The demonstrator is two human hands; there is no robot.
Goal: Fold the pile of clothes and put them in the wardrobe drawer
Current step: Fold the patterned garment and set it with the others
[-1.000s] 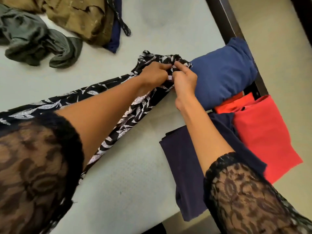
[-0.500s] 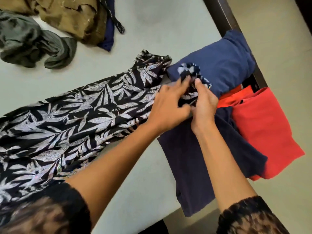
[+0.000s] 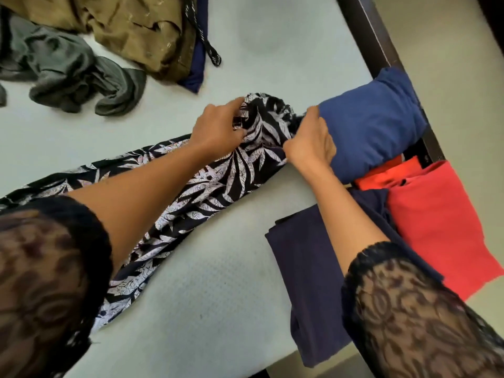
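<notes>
Black-and-white leaf-print garment lay stretched diagonally across pale mattress, bunched at far end. Left hand pinched that bunched end, fingers closed on fabric. Right hand gripped same end from other side, just beside folded blue garment. Folded red garment and dark navy garment lay at mattress edge. Grey and olive clothes lay unfolded, well apart.

Black lace sleeves, bare forearms.
</notes>
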